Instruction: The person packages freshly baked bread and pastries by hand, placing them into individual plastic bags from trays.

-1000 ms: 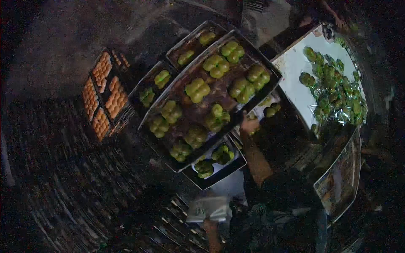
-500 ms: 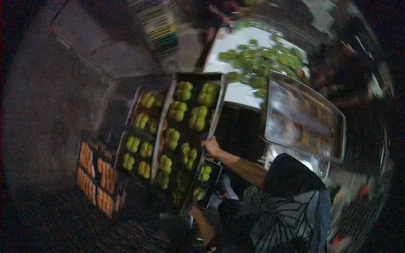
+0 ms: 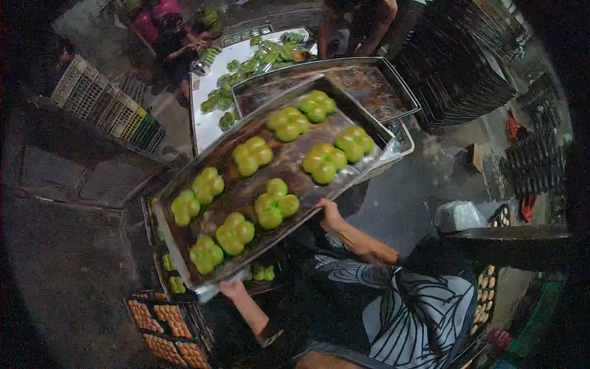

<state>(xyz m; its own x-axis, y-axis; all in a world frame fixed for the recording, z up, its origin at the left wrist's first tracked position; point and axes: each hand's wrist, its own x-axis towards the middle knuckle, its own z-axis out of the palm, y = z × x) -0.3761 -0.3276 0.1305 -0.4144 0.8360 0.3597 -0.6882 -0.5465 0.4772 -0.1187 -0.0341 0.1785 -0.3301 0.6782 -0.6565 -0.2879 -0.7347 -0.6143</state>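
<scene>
A long dark metal baking tray (image 3: 203,230) with two rows of green, lobed, clover-shaped buns (image 3: 253,156) is held up at a slant before me. My left hand (image 3: 235,290) grips its near lower corner, fingers partly hidden beneath. Farther along the near long side, my right hand (image 3: 332,215) is closed around the rim. The tray's far end overlaps another metal tray (image 3: 393,111), whose visible part shows a brown-stained bottom.
Below lie trays with more green buns (image 3: 264,273) and orange-brown buns (image 3: 169,320). A white table (image 3: 203,132) bears green pieces; co-workers stand beyond it. Stacked crates (image 3: 98,98) are at left, piled dark trays (image 3: 455,61) at right. A wrapped white bundle (image 3: 460,216) sits at right.
Both hands have raised the bun tray from the stacked trays at left and swung it right, toward the other tray by the table. My view has turned and sharpened.
</scene>
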